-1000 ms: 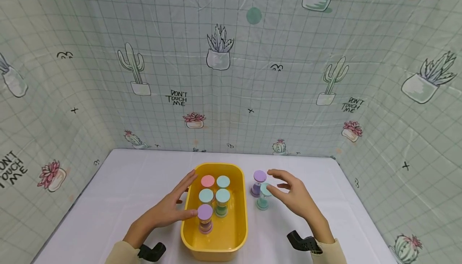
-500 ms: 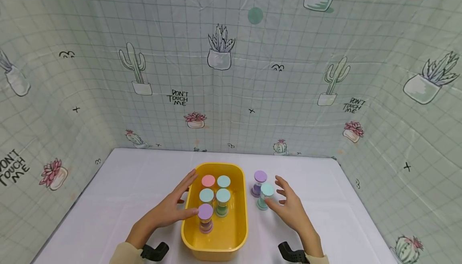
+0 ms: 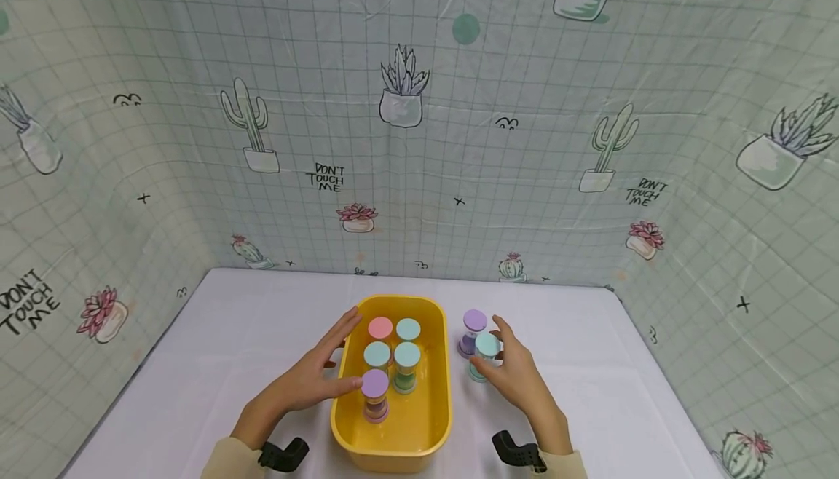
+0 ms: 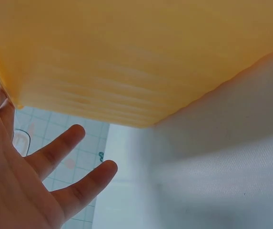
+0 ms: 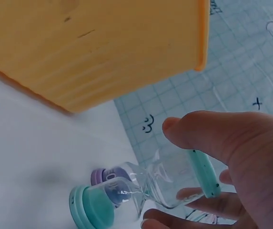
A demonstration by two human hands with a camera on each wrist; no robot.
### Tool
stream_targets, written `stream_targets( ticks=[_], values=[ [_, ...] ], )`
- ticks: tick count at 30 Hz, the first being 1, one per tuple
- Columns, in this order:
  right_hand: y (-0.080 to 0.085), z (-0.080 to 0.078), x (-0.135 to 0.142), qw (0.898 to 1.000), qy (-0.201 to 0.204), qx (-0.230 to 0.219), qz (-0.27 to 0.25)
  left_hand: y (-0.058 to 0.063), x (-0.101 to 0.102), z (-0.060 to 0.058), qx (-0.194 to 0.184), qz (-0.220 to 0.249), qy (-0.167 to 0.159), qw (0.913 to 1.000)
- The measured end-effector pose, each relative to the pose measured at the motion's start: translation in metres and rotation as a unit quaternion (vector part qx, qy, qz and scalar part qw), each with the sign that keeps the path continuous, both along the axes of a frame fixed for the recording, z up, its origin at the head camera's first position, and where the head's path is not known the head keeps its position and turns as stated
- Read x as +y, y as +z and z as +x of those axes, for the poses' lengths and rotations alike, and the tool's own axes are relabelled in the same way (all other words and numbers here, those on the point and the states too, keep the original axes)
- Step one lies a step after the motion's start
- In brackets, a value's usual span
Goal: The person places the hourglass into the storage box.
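Observation:
In the head view my left hand (image 3: 306, 375) rests along the left rim of a yellow bin (image 3: 435, 399), fingers spread. Its thumb reaches over the rim beside a purple-capped hourglass (image 3: 376, 384). The left wrist view shows two straight fingers (image 4: 86, 191) off the bin wall. My right hand (image 3: 518, 371) is around a teal-capped hourglass (image 3: 487, 346) standing on the table right of the bin. In the right wrist view a gap shows between the thumb (image 5: 198, 129) and the teal hourglass (image 5: 167, 181), with other fingers behind it. A second purple-capped hourglass (image 3: 475, 320) stands just behind.
Inside the bin stand more hourglasses: one pink-capped (image 3: 380, 328) and several teal-capped (image 3: 407, 354). The table has a white cover (image 3: 262, 319). Grid-patterned cloth walls (image 3: 419, 173) with cactus prints rise at the back and both sides.
My right hand has drawn back slightly, then moved left so its thumb and fingers come around the teal-capped hourglass. My left hand has stayed on the bin's rim.

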State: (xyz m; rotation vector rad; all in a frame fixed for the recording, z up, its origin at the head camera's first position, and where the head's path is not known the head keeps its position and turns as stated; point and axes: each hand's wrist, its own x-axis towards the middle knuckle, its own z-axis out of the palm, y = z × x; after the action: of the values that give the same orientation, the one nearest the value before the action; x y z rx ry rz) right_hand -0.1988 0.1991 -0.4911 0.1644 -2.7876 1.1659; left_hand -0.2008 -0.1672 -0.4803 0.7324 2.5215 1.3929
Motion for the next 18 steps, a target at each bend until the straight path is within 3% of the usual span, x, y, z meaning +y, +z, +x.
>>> stream_targets(
  ticks=[18],
  values=[
    [0.0084, -0.0003, -0.0027, 0.999, 0.004, -0.025, 0.02, 0.0008, -0.0006, 0.0001, -0.016, -0.004, 0.006, 0.9998]
  ],
)
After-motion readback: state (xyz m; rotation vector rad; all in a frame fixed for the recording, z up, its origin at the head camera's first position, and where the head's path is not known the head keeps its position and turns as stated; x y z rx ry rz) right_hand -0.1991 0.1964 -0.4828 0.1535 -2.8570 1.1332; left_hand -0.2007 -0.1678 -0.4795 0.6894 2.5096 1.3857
